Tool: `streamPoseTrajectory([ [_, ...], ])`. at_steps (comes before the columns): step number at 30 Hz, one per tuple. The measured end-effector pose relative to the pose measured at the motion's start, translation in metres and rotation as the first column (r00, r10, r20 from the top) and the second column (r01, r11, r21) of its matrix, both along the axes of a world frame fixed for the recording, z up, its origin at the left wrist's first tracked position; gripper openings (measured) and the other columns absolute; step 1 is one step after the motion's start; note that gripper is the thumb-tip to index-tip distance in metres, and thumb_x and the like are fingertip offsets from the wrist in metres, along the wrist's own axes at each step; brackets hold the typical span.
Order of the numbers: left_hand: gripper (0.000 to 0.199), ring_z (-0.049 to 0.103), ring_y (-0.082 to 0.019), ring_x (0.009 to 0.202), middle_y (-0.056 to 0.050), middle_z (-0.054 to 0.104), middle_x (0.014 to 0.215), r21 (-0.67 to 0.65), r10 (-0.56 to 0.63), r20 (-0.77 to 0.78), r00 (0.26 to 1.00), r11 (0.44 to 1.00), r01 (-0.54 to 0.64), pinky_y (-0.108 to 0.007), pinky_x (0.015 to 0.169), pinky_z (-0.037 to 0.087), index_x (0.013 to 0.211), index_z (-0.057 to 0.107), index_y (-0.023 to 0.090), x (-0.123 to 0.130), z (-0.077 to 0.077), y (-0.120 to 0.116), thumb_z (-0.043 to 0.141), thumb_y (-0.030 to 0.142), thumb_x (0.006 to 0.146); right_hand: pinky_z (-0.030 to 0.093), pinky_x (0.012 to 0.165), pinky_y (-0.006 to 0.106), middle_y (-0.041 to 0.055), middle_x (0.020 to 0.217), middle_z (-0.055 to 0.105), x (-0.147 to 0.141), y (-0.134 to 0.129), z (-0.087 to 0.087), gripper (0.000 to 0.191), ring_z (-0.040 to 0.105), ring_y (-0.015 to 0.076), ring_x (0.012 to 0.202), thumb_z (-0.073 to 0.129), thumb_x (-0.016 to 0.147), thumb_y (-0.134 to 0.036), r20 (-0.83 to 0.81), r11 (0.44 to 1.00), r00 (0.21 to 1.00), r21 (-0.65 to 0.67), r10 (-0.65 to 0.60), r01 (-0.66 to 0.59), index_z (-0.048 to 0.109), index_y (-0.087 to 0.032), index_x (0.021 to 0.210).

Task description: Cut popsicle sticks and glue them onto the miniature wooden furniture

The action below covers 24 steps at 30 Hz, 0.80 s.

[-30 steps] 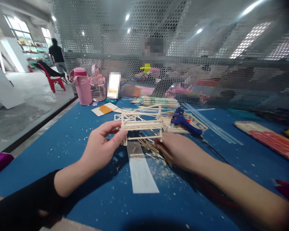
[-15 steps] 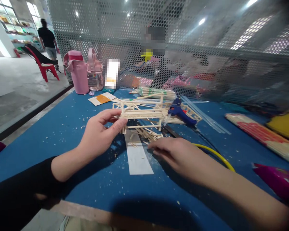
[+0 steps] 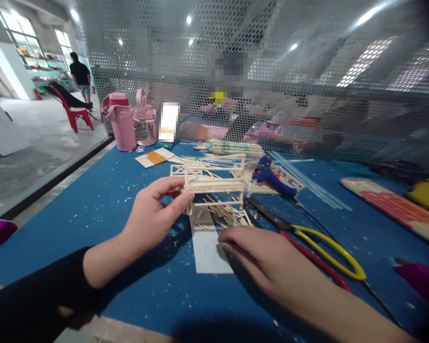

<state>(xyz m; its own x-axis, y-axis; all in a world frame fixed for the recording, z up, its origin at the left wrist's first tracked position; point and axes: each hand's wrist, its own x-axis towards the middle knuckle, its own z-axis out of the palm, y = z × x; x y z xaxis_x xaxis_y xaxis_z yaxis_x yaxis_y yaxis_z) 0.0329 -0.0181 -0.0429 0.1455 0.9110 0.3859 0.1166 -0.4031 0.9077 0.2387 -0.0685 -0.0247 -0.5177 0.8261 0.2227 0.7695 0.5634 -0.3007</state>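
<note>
My left hand is closed on the left end of a small frame built of thin pale wooden sticks, held slightly above the table. Below and in front of it lies a heap of short cut sticks, partly over a white paper strip. My right hand hovers by the strip's right side with thumb and fingers pressed together. Whatever is between those fingertips is too small or hidden to make out. Scissors with yellow and red handles lie just beyond the right hand.
A blue glue gun rests behind the scissors, its cord trailing right. Clear plastic strips and bagged sticks lie at the back. Left of them stand a pink thermos and a bottle. A perforated metal screen borders the table.
My right hand has drawn back from the stick heap towards me, with its fingers still together. More of the scissors shows. My left hand keeps holding the frame. The whole view has shifted slightly.
</note>
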Motion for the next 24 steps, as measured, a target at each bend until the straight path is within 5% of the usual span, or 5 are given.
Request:
streamPoseTrajectory([
  [8,0.025,0.058,-0.018,0.091,-0.009,0.066,0.109,0.019,-0.029,0.028,0.999,0.999,0.029,-0.027,0.068,0.051,0.1,0.067,0.015,0.003,-0.003,-0.003,0.063,0.03,0.08,0.049,0.054,0.022,-0.0038,0.069,0.072,-0.016,0.003,0.052,0.013,0.064,0.0119,0.057,0.059,0.082,-0.02,-0.304,0.983,0.951,0.15,-0.053,0.103,0.069,-0.024,0.076],
  [13,0.023,0.058,-0.017,0.088,-0.008,0.066,0.106,0.029,-0.032,0.045,0.998,0.999,0.031,-0.026,0.067,0.051,0.099,0.067,0.016,0.004,-0.005,-0.004,0.063,0.029,0.08,0.047,0.048,0.019,-0.0045,0.068,0.071,-0.022,0.014,0.051,0.009,0.063,0.0106,0.056,0.062,0.081,-0.02,-0.409,0.987,0.909,0.097,-0.075,0.125,0.07,-0.024,0.079],
  [19,0.021,0.06,-0.016,0.088,-0.008,0.068,0.102,0.098,-0.033,0.012,0.999,0.995,0.032,-0.028,0.071,0.051,0.097,0.067,0.015,0.005,-0.004,-0.005,0.064,0.026,0.079,0.051,0.056,0.021,-0.0027,0.074,0.072,-0.023,0.017,0.047,0.006,0.065,0.0118,0.062,0.061,0.083,-0.02,-0.441,0.96,0.895,0.217,-0.065,0.177,0.065,-0.023,0.086],
  [24,0.021,0.061,-0.016,0.087,-0.008,0.068,0.102,0.115,-0.038,0.012,0.999,0.993,0.037,-0.028,0.071,0.051,0.097,0.067,0.014,0.005,-0.004,-0.006,0.064,0.025,0.08,0.051,0.058,0.021,-0.0039,0.073,0.071,-0.023,0.021,0.043,0.009,0.065,0.0108,0.062,0.061,0.083,-0.015,-0.313,0.911,0.949,0.381,-0.036,0.16,0.065,-0.023,0.083],
])
